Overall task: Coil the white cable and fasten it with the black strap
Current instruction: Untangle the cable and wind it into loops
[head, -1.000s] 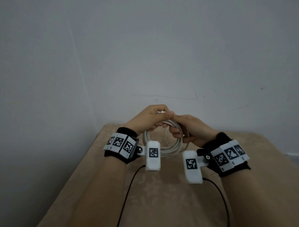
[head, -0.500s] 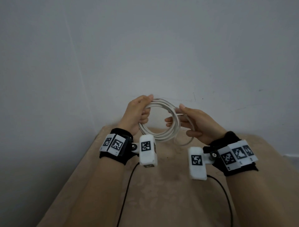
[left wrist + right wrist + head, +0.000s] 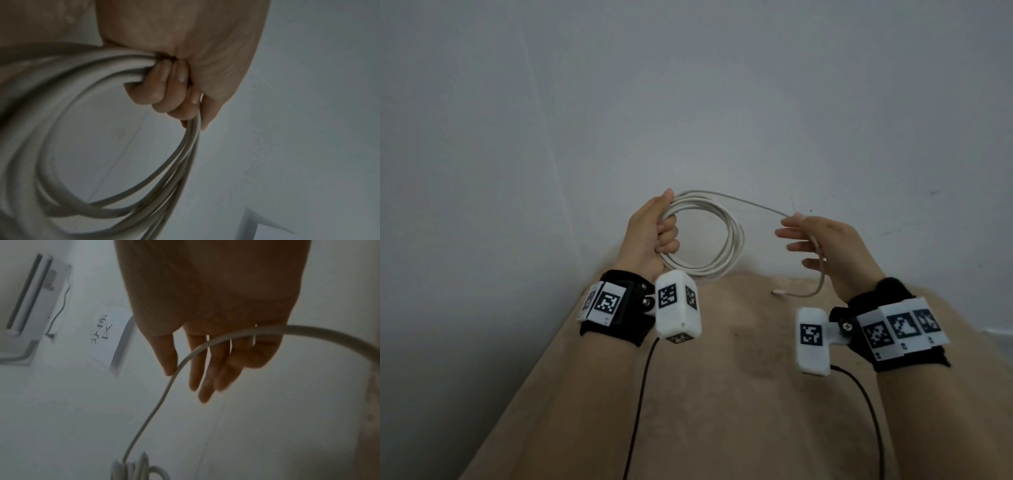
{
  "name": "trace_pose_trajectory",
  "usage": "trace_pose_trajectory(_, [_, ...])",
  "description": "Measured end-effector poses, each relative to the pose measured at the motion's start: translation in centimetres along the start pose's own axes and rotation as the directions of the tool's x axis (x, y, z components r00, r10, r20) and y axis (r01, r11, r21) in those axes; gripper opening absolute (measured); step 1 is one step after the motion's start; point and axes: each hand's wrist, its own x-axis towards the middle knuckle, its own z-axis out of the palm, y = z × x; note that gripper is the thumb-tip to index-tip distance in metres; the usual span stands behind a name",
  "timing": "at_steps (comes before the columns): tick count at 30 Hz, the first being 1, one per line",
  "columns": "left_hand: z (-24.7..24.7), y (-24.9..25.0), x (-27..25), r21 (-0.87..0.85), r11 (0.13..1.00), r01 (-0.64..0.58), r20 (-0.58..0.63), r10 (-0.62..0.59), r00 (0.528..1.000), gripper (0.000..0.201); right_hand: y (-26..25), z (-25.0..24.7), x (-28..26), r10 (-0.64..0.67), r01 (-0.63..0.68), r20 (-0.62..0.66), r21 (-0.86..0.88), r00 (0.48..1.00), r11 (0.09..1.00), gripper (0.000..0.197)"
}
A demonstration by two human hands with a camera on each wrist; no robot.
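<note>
My left hand (image 3: 654, 233) grips one side of the coiled white cable (image 3: 729, 246), held upright in the air above the table. In the left wrist view its fingers (image 3: 174, 91) curl round several loops of the cable (image 3: 115, 65). One strand runs from the top of the coil rightward to my right hand (image 3: 822, 246). That hand's fingers are spread and nearly straight, and the cable (image 3: 197, 352) lies across them by the thumb tip of the right hand (image 3: 216, 305). The cable's free end (image 3: 779, 292) dangles below that hand. No black strap shows in any view.
A beige cloth-covered table (image 3: 722, 411) lies below both hands, with a grey wall behind and on the left. Black leads (image 3: 640, 394) hang from the wrist cameras. The right wrist view shows a wall unit (image 3: 30, 305) and a written sheet (image 3: 107, 337).
Both hands have risen and moved apart. My right hand let go of the coil and moved right, and a single strand now stretches from the coil to it. My left hand still holds the coil.
</note>
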Motion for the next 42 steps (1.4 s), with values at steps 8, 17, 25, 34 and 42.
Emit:
trace_pose_trajectory(8, [2.8, -1.6, -1.2, 0.385, 0.922, -0.047, 0.179, -0.025, 0.983, 0.035, -0.9, 3.5, -0.8, -0.135, 0.149, 0.157, -0.082, 0.978, 0.985, 0.024])
trace_pose_trajectory(17, [3.0, -1.6, -1.3, 0.405, 0.914, -0.028, 0.198, -0.058, 0.978, 0.034, -0.1, 3.4, -0.4, -0.207, 0.242, 0.176, -0.214, 0.963, 0.946, 0.029])
trace_pose_trajectory(25, [1.8, -0.5, -0.6, 0.199, 0.98, -0.024, 0.105, 0.003, 0.994, 0.037, -0.3, 3.3, -0.6, -0.135, 0.144, 0.132, -0.061, 0.982, 0.988, 0.034])
trace_pose_trajectory(34, [2.2, -0.7, -0.5, -0.045, 0.998, 0.035, 0.029, -0.034, 0.999, 0.033, -0.1, 4.7, -1.3, -0.036, 0.006, 0.294, 0.1, 0.955, 0.995, 0.044])
trace_pose_trajectory(42, [2.0, -0.5, -0.6, -0.201, 0.976, 0.082, -0.037, -0.092, 0.995, 0.034, 0.2, 5.3, -1.0, -0.048, -0.066, 0.345, 0.312, 0.937, 0.948, 0.044])
